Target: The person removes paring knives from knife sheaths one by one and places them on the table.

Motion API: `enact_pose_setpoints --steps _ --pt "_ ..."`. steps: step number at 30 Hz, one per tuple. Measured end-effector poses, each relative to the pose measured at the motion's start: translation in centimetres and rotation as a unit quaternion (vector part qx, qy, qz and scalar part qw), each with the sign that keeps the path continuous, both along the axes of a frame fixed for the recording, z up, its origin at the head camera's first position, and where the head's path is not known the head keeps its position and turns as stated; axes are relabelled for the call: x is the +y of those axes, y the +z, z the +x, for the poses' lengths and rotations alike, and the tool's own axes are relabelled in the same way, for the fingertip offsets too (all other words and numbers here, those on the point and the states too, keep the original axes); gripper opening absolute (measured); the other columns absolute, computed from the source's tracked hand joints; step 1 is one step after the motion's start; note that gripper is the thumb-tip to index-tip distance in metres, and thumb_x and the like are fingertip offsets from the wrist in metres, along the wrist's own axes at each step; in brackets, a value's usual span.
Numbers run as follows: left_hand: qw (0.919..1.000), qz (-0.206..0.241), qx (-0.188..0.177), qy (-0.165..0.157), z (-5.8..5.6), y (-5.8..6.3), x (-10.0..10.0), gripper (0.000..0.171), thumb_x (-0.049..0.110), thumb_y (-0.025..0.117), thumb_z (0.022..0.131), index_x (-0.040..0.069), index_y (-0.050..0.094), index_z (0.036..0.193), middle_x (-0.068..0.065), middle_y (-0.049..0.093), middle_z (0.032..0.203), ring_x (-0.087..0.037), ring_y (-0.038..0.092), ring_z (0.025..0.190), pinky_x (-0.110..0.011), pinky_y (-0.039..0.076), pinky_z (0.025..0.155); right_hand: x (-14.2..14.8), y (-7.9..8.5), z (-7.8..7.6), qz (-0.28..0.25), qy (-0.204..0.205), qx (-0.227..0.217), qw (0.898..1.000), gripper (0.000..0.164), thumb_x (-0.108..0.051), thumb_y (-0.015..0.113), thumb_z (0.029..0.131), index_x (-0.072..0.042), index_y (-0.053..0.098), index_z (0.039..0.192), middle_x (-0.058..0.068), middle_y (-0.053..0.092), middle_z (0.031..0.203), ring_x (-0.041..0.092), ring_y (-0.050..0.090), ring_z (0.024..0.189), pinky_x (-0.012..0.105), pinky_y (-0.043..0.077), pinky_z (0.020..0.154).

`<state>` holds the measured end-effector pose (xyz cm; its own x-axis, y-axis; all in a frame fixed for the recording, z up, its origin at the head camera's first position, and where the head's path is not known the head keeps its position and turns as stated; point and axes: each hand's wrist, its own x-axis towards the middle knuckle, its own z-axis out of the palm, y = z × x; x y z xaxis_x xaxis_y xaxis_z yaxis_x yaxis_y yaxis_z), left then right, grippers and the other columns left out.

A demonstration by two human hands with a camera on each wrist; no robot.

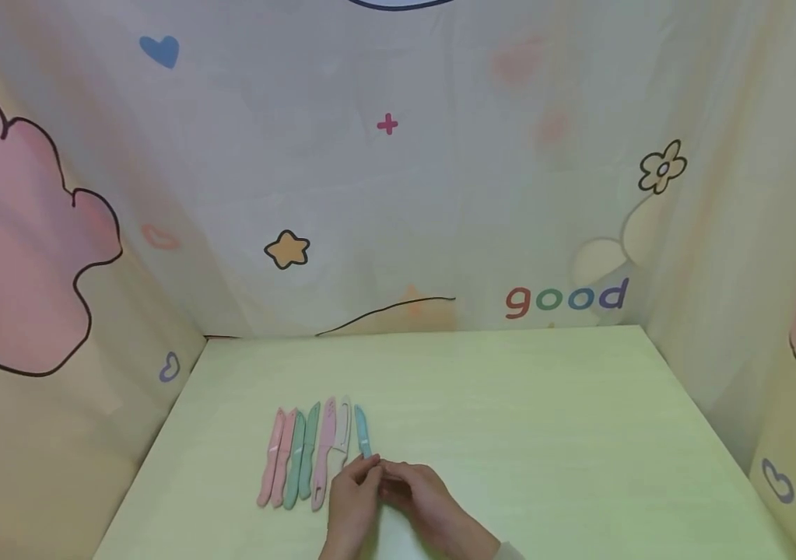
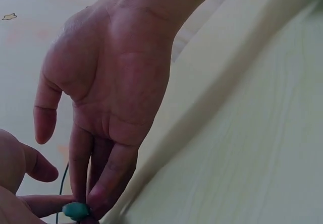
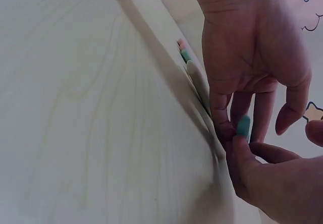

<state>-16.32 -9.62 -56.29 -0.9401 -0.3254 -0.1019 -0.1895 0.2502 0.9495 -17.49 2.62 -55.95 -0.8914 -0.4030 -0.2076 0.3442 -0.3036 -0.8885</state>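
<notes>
A light blue knife (image 1: 362, 430) lies on the table, its handle end between the fingertips of both hands. My left hand (image 1: 353, 494) touches it from the left, and my right hand (image 1: 427, 496) meets it from the right. At close range the handle's end (image 2: 75, 211) shows against mostly straight fingers, with the left thumb held apart. From the other side, the same end (image 3: 244, 126) appears beside the right fingers, that thumb also apart. Left of the hands, several knives lie side by side: pink (image 1: 272, 459), green (image 1: 296, 459), lilac (image 1: 324, 451) and a whitish one (image 1: 343, 424) partly hidden by the left hand.
The pale wooden table (image 1: 545, 435) extends to the right of the hands. A printed curtain (image 1: 398, 194) hangs behind it and along both sides. The row of knives sits close to the left hand.
</notes>
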Motion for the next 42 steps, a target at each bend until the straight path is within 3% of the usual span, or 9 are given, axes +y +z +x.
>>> enact_pose_setpoints --steps 10,18,28,35,39,42 --pt "0.9994 0.033 -0.001 -0.005 0.0 0.4 0.4 0.028 0.007 0.058 0.089 0.006 0.070 0.114 -0.012 0.062 0.128 -0.025 0.046 0.124 -0.056 0.030 0.111 1.2 0.3 0.0 0.049 -0.022 0.031 0.998 0.036 -0.016 0.053 0.096 0.008 0.059 0.122 0.019 0.063 0.122 0.024 0.061 0.103 0.028 0.054 0.090" --pt "0.9949 0.092 0.026 -0.031 0.4 0.6 0.6 0.026 0.003 0.055 0.094 0.000 0.066 0.118 -0.016 0.062 0.125 -0.020 0.055 0.113 -0.051 0.040 0.106 1.7 0.4 -0.3 0.054 -0.030 0.052 0.997 0.035 -0.006 0.050 0.094 0.012 0.056 0.124 0.024 0.057 0.129 0.028 0.059 0.108 0.036 0.053 0.094" --pt "0.9899 0.136 0.022 -0.031 0.3 0.6 1.1 0.040 -0.005 0.064 0.085 0.006 0.065 0.123 -0.016 0.066 0.119 -0.021 0.058 0.109 -0.040 0.053 0.093 2.4 0.8 -0.5 0.064 -0.052 0.057 0.995 0.033 -0.003 0.053 0.091 0.009 0.060 0.121 0.023 0.056 0.130 0.029 0.060 0.104 0.036 0.055 0.090" --pt "0.9739 0.209 0.034 -0.083 0.4 0.3 1.2 0.062 -0.005 0.066 0.085 0.011 0.048 0.141 -0.016 0.064 0.122 -0.025 0.059 0.107 -0.024 0.052 0.080 3.2 0.5 -0.5 0.080 -0.074 0.071 0.992 0.031 -0.004 0.062 0.089 0.005 0.063 0.120 0.024 0.057 0.126 0.030 0.064 0.097 0.035 0.058 0.083" --pt "0.9731 0.208 0.022 -0.096 0.3 -0.1 1.5 0.071 -0.005 0.068 0.083 0.009 0.039 0.146 -0.018 0.063 0.122 -0.023 0.060 0.105 -0.023 0.052 0.077 3.7 0.2 -0.5 0.093 -0.083 0.064 0.990 0.038 -0.006 0.068 0.086 0.004 0.061 0.122 0.022 0.058 0.124 0.029 0.063 0.096 0.036 0.059 0.081" --pt "0.9747 0.198 0.014 -0.103 0.3 -0.3 1.7 0.067 -0.004 0.069 0.082 0.004 0.042 0.143 -0.018 0.064 0.121 -0.022 0.060 0.104 -0.027 0.054 0.079 4.1 0.1 -0.5 0.106 -0.086 0.060 0.989 0.042 -0.008 0.070 0.086 0.002 0.060 0.125 0.021 0.059 0.119 0.029 0.063 0.097 0.037 0.059 0.081"
